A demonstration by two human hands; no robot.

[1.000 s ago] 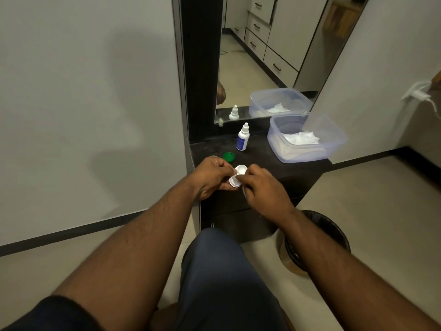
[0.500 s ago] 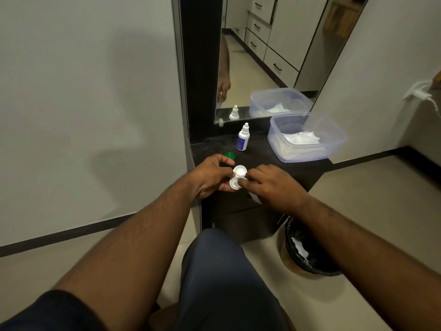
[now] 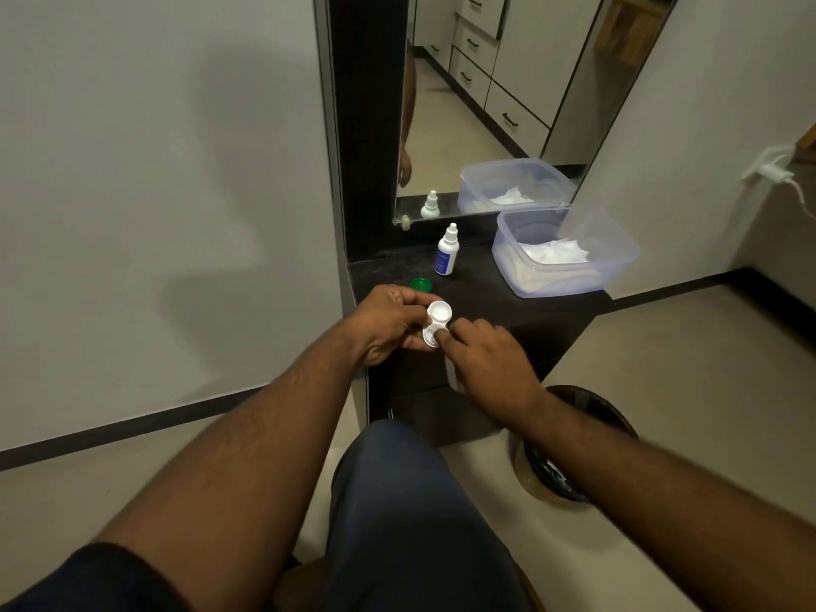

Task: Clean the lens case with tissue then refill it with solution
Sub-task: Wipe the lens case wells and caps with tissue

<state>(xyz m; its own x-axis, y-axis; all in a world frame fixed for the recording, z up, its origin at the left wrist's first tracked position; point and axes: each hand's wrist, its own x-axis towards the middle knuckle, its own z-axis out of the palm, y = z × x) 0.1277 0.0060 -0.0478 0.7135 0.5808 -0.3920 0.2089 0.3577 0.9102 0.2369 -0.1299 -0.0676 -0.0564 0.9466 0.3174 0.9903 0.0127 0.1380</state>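
Note:
My left hand [image 3: 388,324] grips the white two-well lens case [image 3: 439,312] above the front of the dark counter [image 3: 494,298]. The case's far well is open and faces up. My right hand [image 3: 490,360] is at the case's near end, with a fingertip pressed on the near well. A bit of white tissue [image 3: 450,375] shows under that hand, held in its curled fingers. The white solution bottle [image 3: 446,254] with a blue label stands upright farther back. A green cap [image 3: 420,283] lies on the counter just behind my left hand.
A clear plastic tub [image 3: 618,258] holding white tissues sits at the counter's right side. A mirror [image 3: 485,103] stands behind the counter. A lined waste bin [image 3: 578,452] stands on the floor at the right, below my right forearm. My knee [image 3: 397,501] is below the counter.
My right hand has shifted from covering the case's top to its near end, so the far well now shows. My left hand has held the case in place throughout.

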